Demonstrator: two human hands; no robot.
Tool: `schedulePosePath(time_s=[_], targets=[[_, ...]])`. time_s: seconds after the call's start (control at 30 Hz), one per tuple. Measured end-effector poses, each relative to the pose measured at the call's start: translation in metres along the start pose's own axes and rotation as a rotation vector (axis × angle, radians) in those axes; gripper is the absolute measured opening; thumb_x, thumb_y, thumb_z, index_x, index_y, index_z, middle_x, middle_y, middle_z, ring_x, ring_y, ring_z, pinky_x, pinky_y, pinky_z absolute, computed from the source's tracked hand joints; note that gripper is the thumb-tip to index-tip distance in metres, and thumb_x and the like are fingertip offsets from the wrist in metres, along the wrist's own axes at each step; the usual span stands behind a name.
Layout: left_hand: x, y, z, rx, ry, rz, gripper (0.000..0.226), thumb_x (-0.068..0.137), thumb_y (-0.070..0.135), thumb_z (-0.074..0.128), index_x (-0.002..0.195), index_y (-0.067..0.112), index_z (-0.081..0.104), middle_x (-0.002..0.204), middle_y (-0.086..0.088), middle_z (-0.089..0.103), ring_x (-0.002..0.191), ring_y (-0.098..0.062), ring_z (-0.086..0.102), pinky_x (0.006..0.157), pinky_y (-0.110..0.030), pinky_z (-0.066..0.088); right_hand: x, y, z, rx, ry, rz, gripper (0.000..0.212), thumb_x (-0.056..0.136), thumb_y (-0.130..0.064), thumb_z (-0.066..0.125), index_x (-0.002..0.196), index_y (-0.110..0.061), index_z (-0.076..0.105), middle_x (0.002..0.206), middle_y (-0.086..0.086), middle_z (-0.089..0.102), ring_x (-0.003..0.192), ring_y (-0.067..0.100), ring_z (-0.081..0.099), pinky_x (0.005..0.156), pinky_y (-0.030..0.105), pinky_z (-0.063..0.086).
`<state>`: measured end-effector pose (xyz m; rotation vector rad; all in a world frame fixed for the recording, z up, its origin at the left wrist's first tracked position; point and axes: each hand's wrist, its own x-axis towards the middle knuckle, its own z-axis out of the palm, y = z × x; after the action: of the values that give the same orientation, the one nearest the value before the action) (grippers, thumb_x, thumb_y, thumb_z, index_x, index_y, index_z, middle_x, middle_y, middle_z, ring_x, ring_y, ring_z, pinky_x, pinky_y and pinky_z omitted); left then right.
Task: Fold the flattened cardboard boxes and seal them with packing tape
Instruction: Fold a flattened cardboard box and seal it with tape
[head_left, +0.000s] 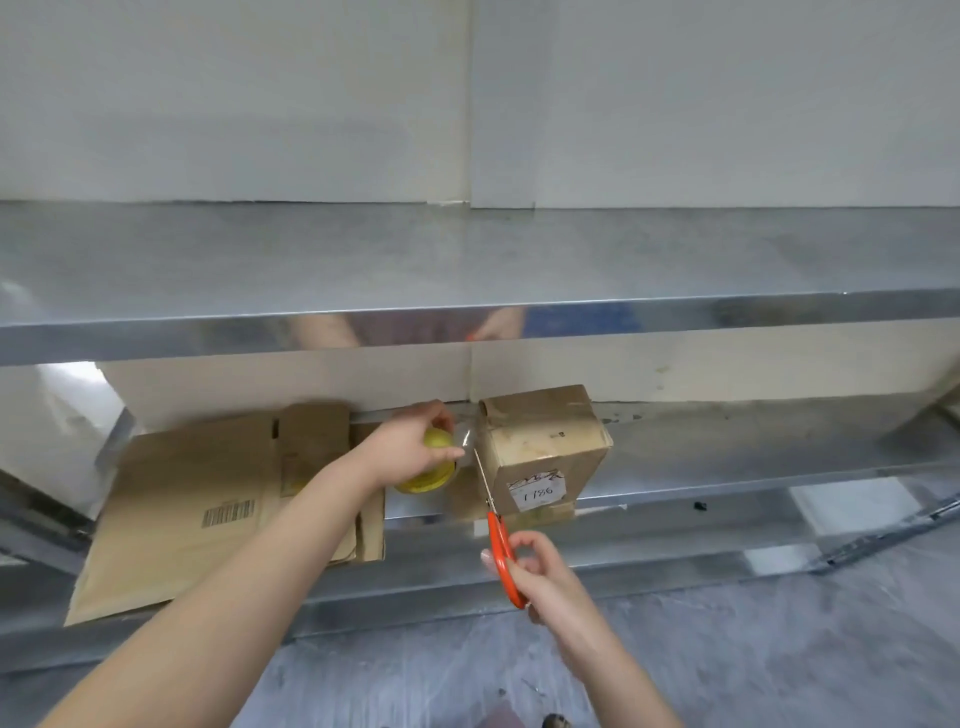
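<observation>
A yellow-cored tape roll (427, 464) is gripped by the left hand (410, 448) just left of the folded cardboard box (543, 448); orange-handled scissors (497, 540) are held in the right hand's (540, 577) curled fingers.

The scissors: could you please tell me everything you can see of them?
The scissors have orange, plastic-looking handles and slim metal blades. The right hand grips the handles. The blades point up and away, close together, with their tips at the clear tape strip stretched between the tape roll and the cardboard box.
</observation>
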<state>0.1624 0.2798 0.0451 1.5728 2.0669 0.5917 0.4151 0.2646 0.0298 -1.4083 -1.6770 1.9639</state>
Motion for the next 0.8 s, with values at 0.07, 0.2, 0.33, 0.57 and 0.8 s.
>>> schedulePosePath(time_s=[0.07,0.2,0.33,0.57,0.8], targets=[[0.001,-0.003,0.000,-0.012,0.001,0.002,0.034,0.081,0.041,0.073,0.102,0.024,0.052,0.105,0.002,0.057,0.098,-0.017,0.055,0.084,-0.028,0.043,0.008,-0.003,0.002,0.004,-0.016,0.028,0.043,0.078,-0.054,0.073,0.103,-0.023,0.056,0.067,-0.007,0.048,0.051,0.000,0.043,0.051,0.013,0.029],[0.004,-0.004,-0.002,-0.037,-0.013,-0.008,0.032,0.082,0.042,0.071,0.101,0.025,0.052,0.106,0.002,0.058,0.098,-0.017,0.054,0.086,-0.030,0.044,0.017,-0.006,0.002,0.023,0.002,0.039,0.031,0.085,-0.052,0.067,0.098,-0.026,0.057,0.065,-0.007,0.051,0.056,0.005,0.044,0.053,0.019,0.029],[0.007,0.000,-0.004,-0.044,0.014,0.016,0.032,0.083,0.039,0.072,0.103,0.019,0.055,0.106,0.000,0.058,0.098,-0.019,0.053,0.083,-0.029,0.043,0.023,-0.010,0.002,0.066,0.000,0.029,0.023,0.087,-0.048,0.066,0.094,-0.029,0.056,0.065,-0.005,0.052,0.058,0.009,0.043,0.052,0.021,0.025],[0.010,0.001,-0.008,-0.020,-0.005,0.018,0.029,0.083,0.041,0.070,0.101,0.024,0.054,0.107,0.000,0.057,0.097,-0.018,0.052,0.078,-0.027,0.040,0.033,-0.014,0.000,0.091,-0.002,0.043,0.022,0.088,-0.049,0.063,0.095,-0.028,0.060,0.069,-0.001,0.058,0.063,0.013,0.048,0.056,0.026,0.029],[0.010,-0.001,-0.007,-0.006,-0.048,0.006,0.029,0.084,0.043,0.068,0.101,0.027,0.050,0.107,0.002,0.055,0.097,-0.018,0.052,0.079,-0.028,0.043,0.040,-0.017,-0.002,0.036,-0.007,0.014,0.016,0.094,-0.038,0.060,0.093,-0.022,0.059,0.063,-0.002,0.057,0.053,0.009,0.047,0.050,0.020,0.033]])
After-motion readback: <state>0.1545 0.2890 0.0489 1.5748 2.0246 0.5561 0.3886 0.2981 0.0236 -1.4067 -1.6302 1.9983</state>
